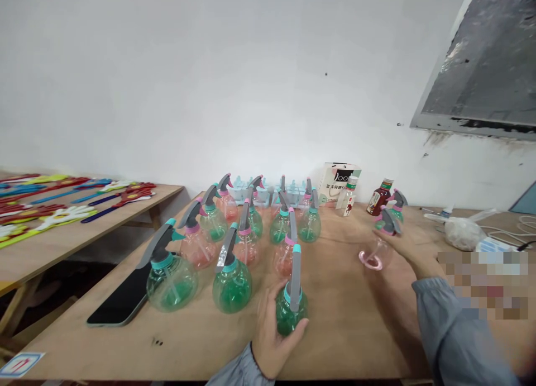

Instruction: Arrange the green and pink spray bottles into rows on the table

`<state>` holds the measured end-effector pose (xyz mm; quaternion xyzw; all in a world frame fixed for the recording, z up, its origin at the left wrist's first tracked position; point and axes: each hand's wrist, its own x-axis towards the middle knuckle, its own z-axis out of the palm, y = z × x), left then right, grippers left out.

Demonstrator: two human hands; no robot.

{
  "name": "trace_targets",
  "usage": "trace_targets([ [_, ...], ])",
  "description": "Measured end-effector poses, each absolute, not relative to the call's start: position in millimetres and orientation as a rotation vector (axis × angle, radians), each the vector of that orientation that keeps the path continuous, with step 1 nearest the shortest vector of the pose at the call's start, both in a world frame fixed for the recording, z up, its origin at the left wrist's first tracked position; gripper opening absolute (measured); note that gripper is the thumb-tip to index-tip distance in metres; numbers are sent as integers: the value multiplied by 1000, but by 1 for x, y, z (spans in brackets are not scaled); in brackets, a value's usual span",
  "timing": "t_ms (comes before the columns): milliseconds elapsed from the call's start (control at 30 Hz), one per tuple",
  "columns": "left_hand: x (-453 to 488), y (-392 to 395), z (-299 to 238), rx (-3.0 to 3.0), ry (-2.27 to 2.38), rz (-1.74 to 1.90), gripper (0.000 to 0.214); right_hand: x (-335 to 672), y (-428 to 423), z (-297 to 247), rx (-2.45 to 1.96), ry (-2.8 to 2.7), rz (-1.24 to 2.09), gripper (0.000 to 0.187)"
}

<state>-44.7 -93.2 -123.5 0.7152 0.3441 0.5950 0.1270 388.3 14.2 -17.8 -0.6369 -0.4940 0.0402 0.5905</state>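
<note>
My left hand (pixel 268 333) is wrapped around the lower body of a green spray bottle (pixel 288 313) with a grey and teal trigger head, upright near the table's front. Farther off on the right, my right hand (pixel 402 242) grips a clear pinkish spray bottle (pixel 372 256) around its neck, just under the grey and pink head; its fingers are partly blurred. Another green spray bottle (pixel 396 211) stands right behind it. Left of my left hand, a green spray bottle (pixel 232 288) and a larger one (pixel 171 285) lead rows of several green and pink bottles.
A black phone (pixel 119 299) lies at the left. Behind stand light blue racks (pixel 293 193), a box (pixel 330 182), a clear bottle (pixel 347 199) and a dark red bottle (pixel 379 199). Cables and a plastic bag (pixel 463 232) lie right. Colourful hand-shaped items (pixel 67 215) cover another table.
</note>
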Motion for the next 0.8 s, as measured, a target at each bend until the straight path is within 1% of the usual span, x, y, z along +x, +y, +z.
trace_targets([
  [100,-44,-93,-124,2087,1012,1719,61,345,-3,-31,-1432,-1325,335,52],
  [200,-44,-92,-127,2076,1009,1720,62,310,-17,-40,-1391,-1409,448,45],
  [433,-44,-93,-126,2069,1019,1738,60,255,-12,-35,-1214,-1241,616,51],
  [533,-44,-93,-123,2072,1011,1740,60,240,-8,-30,-1103,-1249,633,50],
  [633,-44,-94,-121,2075,1005,1726,61,228,-8,-28,-1080,-1149,583,48],
  [700,-44,-94,-120,2074,1010,1718,60,222,-9,-27,-1063,-1122,620,47],
  [800,-44,-95,-120,2070,1008,1714,61,216,-12,-24,-1050,-1248,640,44],
])
